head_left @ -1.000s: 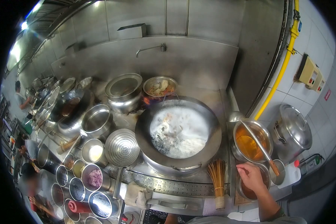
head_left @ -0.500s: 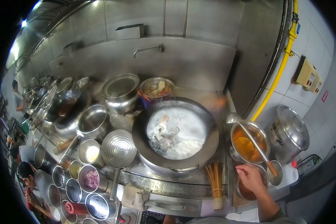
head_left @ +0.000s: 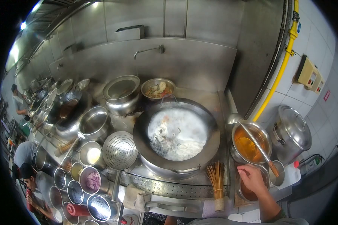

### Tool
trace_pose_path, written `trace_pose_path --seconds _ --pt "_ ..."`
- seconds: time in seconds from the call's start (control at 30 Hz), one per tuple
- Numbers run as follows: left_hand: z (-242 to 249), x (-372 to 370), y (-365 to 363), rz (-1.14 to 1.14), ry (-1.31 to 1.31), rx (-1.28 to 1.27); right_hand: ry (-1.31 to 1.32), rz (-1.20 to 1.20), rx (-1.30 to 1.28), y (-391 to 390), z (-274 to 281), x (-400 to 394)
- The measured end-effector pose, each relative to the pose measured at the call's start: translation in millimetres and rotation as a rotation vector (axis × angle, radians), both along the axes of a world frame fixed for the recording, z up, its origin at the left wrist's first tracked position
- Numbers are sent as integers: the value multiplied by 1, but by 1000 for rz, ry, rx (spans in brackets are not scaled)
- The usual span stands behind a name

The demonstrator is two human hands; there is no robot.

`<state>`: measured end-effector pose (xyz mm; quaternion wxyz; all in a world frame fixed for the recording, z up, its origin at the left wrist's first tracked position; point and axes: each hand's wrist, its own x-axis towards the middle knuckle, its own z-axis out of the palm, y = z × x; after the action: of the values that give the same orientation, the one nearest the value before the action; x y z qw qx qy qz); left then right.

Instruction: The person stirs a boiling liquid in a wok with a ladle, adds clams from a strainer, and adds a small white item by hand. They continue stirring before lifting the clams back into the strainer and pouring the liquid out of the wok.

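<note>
My right hand is over a steel bowl at the lower right, its fingers curled together and pointing left. Whatever lies between the fingers is too small or hidden to make out. A sliver of skin at the bottom edge may be my left hand; its fingers do not show. Mid-frame, a big black wok holds white, foaming, steaming liquid. Just left of my right hand stands a bamboo wok brush, bristles up. Behind the hand, a ladle rests across a pot of orange liquid.
A perforated strainer lies left of the wok. Several steel containers, one with chopped onion, fill the lower left. Behind stand a lidded pot and a bowl of food scraps. A lidded stockpot stands right; co-workers are far left.
Orange glows behind the wok and beside the scrap bowl have gone. At far left, a co-worker's grey-clad back has come further into view. My right hand stays in place.
</note>
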<state>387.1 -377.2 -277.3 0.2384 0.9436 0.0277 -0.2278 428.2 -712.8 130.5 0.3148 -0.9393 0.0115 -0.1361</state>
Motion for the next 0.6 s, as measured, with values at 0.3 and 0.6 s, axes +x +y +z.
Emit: trace_pose_path --seconds 0.3,0.6 --pt "0 -1 -1 -3 5 -3 -1 7 19 1 1 1" --pt "0 -2 -1 -8 6 -3 9 8 2 1 1 2"
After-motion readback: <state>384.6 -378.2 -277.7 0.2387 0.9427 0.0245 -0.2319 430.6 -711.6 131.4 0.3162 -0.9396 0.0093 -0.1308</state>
